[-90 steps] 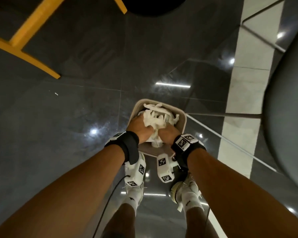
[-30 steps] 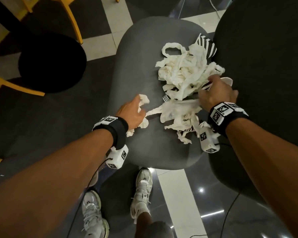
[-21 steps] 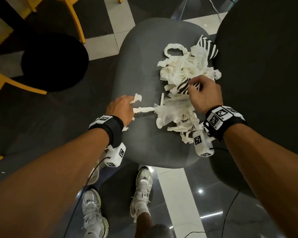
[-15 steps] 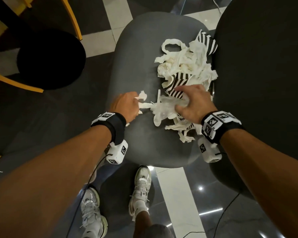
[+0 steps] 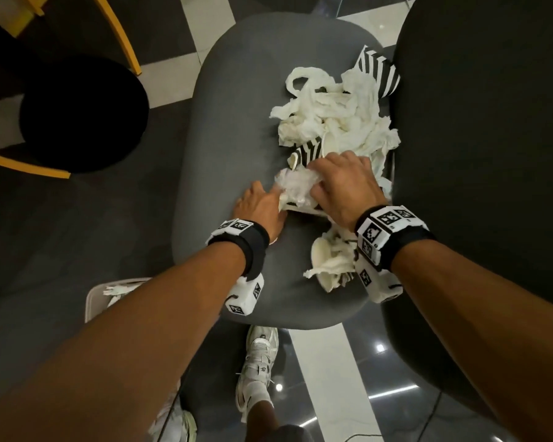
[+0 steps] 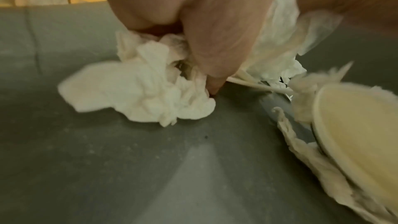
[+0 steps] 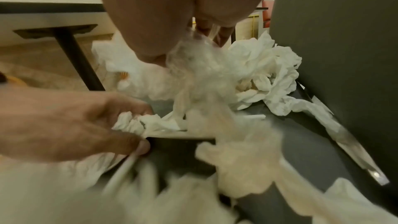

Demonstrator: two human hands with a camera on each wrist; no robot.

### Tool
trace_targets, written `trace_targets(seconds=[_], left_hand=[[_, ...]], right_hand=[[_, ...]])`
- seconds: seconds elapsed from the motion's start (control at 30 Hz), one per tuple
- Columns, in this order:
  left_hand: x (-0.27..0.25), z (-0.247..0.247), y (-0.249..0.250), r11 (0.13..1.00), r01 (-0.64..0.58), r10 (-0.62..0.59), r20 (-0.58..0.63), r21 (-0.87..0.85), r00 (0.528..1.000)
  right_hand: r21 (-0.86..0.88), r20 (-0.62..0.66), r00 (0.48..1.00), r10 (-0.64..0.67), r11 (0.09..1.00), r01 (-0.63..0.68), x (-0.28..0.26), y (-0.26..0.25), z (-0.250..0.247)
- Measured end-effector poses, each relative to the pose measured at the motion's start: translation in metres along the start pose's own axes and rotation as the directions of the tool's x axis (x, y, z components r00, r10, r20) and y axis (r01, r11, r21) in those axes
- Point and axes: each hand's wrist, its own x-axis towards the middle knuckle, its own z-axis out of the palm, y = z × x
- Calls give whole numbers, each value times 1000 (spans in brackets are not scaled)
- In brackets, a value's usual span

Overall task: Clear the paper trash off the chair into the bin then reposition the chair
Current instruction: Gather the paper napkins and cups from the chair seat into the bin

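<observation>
Closing together since a moment ago, my left hand (image 5: 262,208) fingers (image 6: 212,67) pinch a crumpled tissue (image 6: 140,91) while my right hand (image 5: 345,186) curls over a clear plastic wad (image 5: 296,186). Most paper trash (image 5: 332,113) still covers the gray chair seat (image 5: 224,138); the bin (image 5: 91,298) waits near left, so another load is forming.

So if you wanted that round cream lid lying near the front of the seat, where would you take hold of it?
By its rim, I'd guess. The round lid leans tilted among paper scraps on the chair seat, so its raised left edge is exposed. Come from the open seat side with thumb and fingers pinching that edge; the other side is buried in tissue and sits under the right hand.
</observation>
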Motion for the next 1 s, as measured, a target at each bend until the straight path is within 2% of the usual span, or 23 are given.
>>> trace_targets(seconds=[0.17,0.3,0.4,0.5,0.6,0.7,0.77,0.83,0.93,1.0], left_hand=[[-5,-22,-21,984,-134,137,-24,120,990],[-25,-53,-52,970,-233,232,16,66,973],[-48,-78,-73,972,-234,230,104,27,968],[-74,-92,-99,980,-197,196,181,-8,964],[-103,-95,-135,989,-130,141,216,-65,966],[-134,-86,-184,976,4,50,242,-216,969],[-156,-71,-225,909,153,-53,256,-387,965],[-177,-46,-269,836,280,-154,287,-473,945],[-208,3,-325,779,402,-254,345,-482,904],[-227,44,-363,733,496,-326,399,-465,857]], right_hand=[[89,-125,991,53,995,-42,4,-10,-15],[222,-231,965,122,973,-70,12,-37,-26],[329,-287,944,161,942,-60,18,-68,-31],[417,-278,944,178,908,-48,22,-110,-26],[528,-190,959,212,846,-83,23,-165,-13],[685,-46,961,274,708,-169,21,-224,16],[736,91,957,277,629,-252,17,-263,52],[742,244,938,246,576,-344,11,-299,99],[686,418,890,181,579,-440,-3,-343,177],[634,512,849,132,609,-477,-13,-372,230]])
